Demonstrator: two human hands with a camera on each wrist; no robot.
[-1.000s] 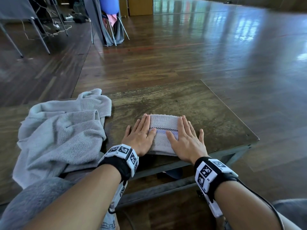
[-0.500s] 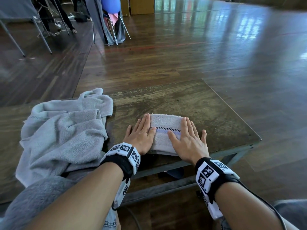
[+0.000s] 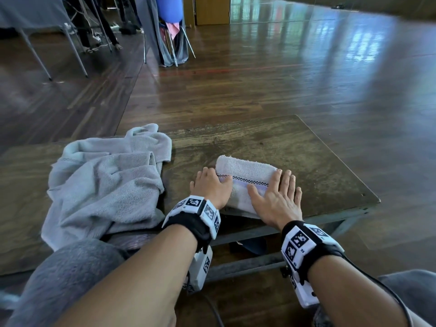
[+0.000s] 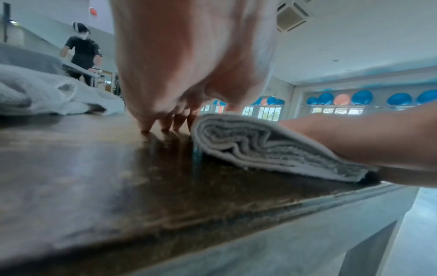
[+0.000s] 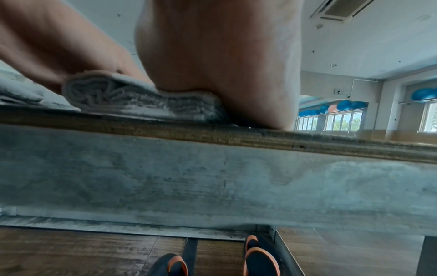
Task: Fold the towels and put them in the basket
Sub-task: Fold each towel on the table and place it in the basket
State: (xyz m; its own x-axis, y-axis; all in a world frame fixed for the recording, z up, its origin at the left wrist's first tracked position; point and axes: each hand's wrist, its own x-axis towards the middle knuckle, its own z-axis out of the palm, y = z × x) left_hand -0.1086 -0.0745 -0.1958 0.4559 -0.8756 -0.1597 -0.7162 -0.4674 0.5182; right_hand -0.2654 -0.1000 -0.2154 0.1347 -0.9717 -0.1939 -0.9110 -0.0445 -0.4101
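Observation:
A small folded white towel (image 3: pixel 245 178) with a checkered stripe lies near the front edge of the wooden table (image 3: pixel 271 142). My left hand (image 3: pixel 210 187) is at its left end. Its thumb lies on top, and its fingertips (image 4: pixel 165 125) point down onto the table right beside the folded layers (image 4: pixel 260 147). My right hand (image 3: pixel 276 197) lies flat on the towel's right part, fingers straight and reaching over the right end. From the right wrist view the palm (image 5: pixel 224 65) presses the towel (image 5: pixel 132 97) down. No basket is in view.
A crumpled heap of grey towels (image 3: pixel 103 185) covers the table's left half and hangs over the front edge. The table's right corner (image 3: pixel 375 201) is close by. Shoes (image 5: pixel 260 261) stand under the table. Folding tables and a covered chair (image 3: pixel 165 31) stand far back left.
Both hands have slid apart along the towel, the left to its left end, the right to its right end. The left fingers have bent down onto the table.

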